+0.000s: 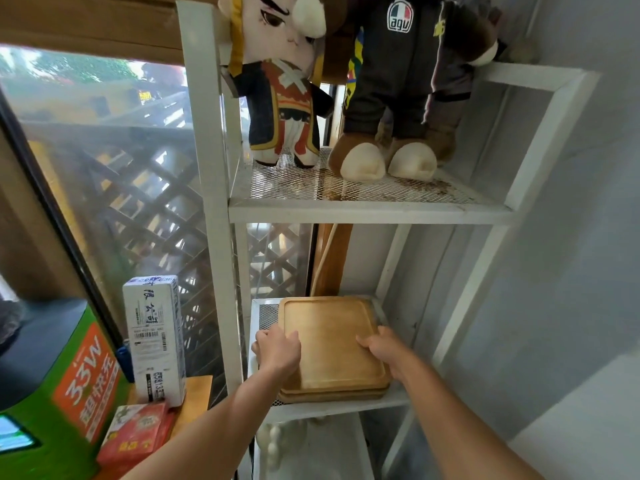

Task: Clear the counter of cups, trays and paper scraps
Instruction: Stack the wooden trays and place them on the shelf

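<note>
Wooden tray — atop a stack on the white rack's lower mesh shelf. Left hand and right hand — fingers curled, gripping its opposite side edges.

The wooden tray at lower centre looked smooth and matt. The shelf rack was white-painted metal with rust-flecked mesh. Upper centre, the plush dolls were soft cloth.
</note>
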### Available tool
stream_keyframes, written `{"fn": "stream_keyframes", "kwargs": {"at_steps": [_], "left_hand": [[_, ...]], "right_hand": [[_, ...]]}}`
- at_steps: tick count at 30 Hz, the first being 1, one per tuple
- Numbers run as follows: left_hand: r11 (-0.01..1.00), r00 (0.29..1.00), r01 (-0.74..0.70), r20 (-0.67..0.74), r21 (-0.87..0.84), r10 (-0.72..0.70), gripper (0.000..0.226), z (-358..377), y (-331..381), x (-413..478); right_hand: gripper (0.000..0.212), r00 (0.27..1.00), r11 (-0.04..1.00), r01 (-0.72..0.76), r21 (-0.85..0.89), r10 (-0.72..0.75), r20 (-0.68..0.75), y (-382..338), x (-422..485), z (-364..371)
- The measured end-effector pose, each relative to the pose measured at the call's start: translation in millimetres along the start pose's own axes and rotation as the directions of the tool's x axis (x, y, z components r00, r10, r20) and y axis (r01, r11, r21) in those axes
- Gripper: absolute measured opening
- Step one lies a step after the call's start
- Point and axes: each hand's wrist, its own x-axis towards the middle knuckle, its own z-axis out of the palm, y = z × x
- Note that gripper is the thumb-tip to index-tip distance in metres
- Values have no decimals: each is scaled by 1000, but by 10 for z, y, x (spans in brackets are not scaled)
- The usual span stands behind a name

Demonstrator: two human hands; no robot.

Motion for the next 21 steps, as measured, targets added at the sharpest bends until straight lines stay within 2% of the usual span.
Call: {"fn": "stream_keyframes", "kwargs": {"at_steps": [4,9,14,21], "left_hand": [[998,998,-62,2,-19,62,44,23,-71,-48],[993,994,-110,-31,-36,109,43,40,-136,-128],[996,995,-84,-48,7,84,37,44,-86,-273],[993,1000,-17,24,119,14,44,-127,15,-365]], "right_hand": [[64,996,994,86,-63,-86,4,126,1,-8],[62,963,964,183,-191,-215,-162,309,-4,88],[53,949,956,205,-209,-246,-195,304,-87,113],[57,951,921,168,-352,-245,-187,134,-383,48]]}}
